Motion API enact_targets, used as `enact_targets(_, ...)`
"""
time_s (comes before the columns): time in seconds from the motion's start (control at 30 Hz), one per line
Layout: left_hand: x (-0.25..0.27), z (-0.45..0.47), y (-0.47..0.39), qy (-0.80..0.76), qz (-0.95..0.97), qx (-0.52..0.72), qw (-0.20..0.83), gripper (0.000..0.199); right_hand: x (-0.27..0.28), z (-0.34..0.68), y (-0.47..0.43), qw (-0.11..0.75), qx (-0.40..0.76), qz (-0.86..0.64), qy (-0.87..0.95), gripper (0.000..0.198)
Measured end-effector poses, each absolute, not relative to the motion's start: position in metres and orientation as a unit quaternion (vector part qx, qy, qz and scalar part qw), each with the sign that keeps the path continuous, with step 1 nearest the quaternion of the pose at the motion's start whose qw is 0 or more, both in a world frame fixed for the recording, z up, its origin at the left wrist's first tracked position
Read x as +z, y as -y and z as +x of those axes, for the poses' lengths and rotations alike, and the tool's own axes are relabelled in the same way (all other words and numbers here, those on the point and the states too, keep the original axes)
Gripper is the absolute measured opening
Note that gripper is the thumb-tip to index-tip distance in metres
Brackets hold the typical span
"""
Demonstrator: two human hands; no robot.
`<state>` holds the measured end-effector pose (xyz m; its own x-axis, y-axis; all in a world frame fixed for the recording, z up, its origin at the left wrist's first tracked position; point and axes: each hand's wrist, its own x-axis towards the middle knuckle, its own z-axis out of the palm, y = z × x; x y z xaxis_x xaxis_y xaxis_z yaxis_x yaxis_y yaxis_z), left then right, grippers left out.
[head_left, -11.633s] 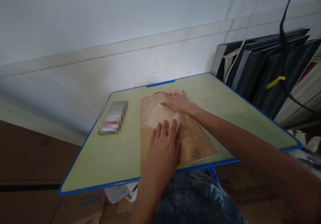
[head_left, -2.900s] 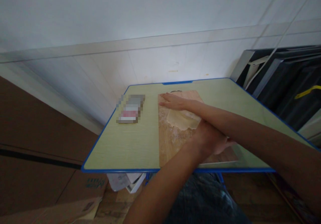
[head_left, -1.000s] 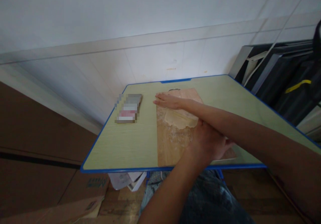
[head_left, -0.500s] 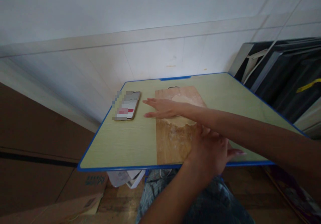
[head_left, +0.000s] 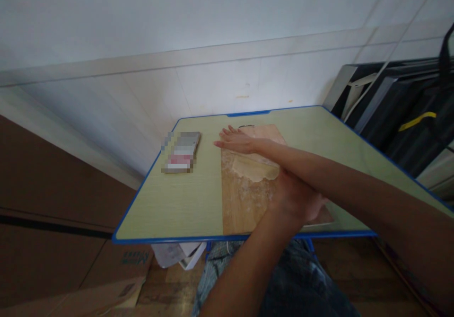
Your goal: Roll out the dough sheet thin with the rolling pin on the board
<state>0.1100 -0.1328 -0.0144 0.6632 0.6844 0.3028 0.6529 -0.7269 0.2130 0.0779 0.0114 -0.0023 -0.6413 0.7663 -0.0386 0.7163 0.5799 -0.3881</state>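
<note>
A thin sheet of pale dough (head_left: 255, 169) lies on a floured wooden board (head_left: 239, 208). My forearms cross over it. My right hand (head_left: 236, 140) reaches to the left, palm down and fingers spread, over the board's far left part. My left hand (head_left: 301, 201) points right under the right forearm, low over the board's right side; its fingers are mostly hidden. A pale straight line runs across the dough between the hands; whether it is a fold or a thin rod I cannot tell.
The board rests on a light green table (head_left: 170, 208) with a blue rim. A phone (head_left: 182, 151), partly blurred out, lies left of the board. Dark flat panels (head_left: 397, 99) lean at the right, by the white wall. Brown cardboard (head_left: 53, 241) stands at the left.
My right hand has moved away from me and slightly right, uncovering more dough. The left hand's thumb, stretched out before, no longer shows clearly. The view has shifted slightly.
</note>
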Motion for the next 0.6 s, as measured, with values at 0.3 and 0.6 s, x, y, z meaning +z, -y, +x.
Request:
enact_targets(0.3,-0.003,0.099,0.161,-0.400,0.906,0.124,0.057,0.045,0.017,0.071,0.027,0.052,0.254,-0.344,0.903,0.084)
enact_targets(0.6,-0.011,0.106,0.140,-0.415,0.895,0.163,0.027,0.047,0.009,0.068,0.010,0.045,0.258,-0.333,0.906,0.079)
